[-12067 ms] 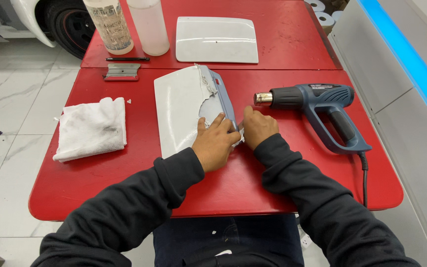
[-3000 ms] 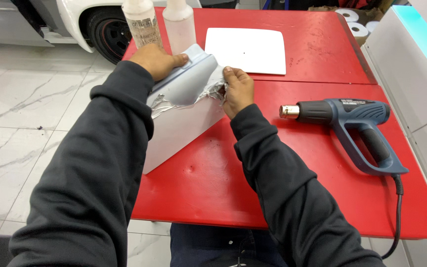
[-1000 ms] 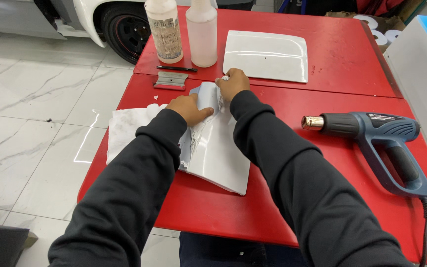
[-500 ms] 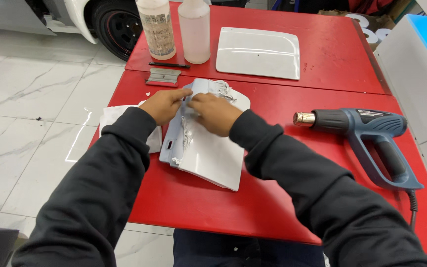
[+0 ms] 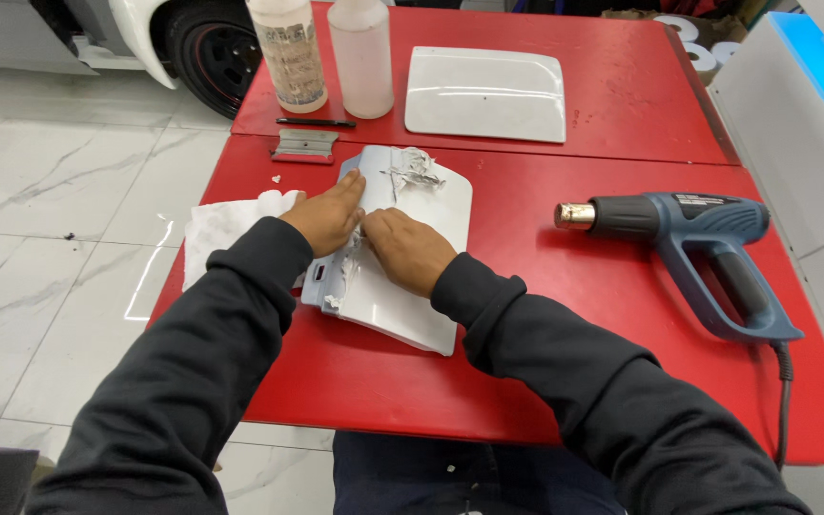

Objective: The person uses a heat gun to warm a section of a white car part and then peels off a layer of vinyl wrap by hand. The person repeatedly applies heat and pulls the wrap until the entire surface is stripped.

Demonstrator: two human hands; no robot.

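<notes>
A white curved panel lies on the red table, with a pale grey-blue film partly peeled and crumpled at its far end and left side. My left hand lies flat on the panel's left part, fingers pointing away from me. Beside it, my right hand presses on the middle of the panel, its fingertips at the torn edge of the film. Whether the right fingers pinch the film is hidden. Both arms wear dark sleeves.
A blue heat gun lies to the right, nozzle toward the panel. A white cloth sits left of the panel. At the back stand two bottles, a second white panel, a metal scraper and a black pen. A car wheel is beyond the table.
Over twelve seconds the panel was lifted, turned and laid back down. In the last half second both hands settled lower onto it, and more film shows crumpled at its far end.
</notes>
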